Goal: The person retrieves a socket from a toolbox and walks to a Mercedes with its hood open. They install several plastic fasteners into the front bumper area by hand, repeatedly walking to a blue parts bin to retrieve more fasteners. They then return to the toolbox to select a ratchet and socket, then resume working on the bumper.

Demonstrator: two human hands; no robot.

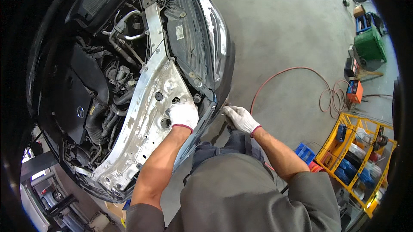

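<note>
Left grip (183, 115) over silver panel (146, 121), lengthwise lower-left to upper-right.

A white label (180, 32) with print too small to read sits on the dark panel (194, 55) beyond the left hand (183, 115). To that hand's left, a silver emblem (80, 112) marks the black engine cover (64, 90), and an illegible yellow label (92, 110) sits on the black duct (93, 125).

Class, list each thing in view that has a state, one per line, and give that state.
Left hand: gloved, at the metal panel, grip unclear
Right hand: gloved, curled, grip unclear
Metal panel: surface marked, several holes visible
Engine bay: open, parts exposed
Red hose: partly looped on the floor
Yellow rack: loaded with assorted items
</note>
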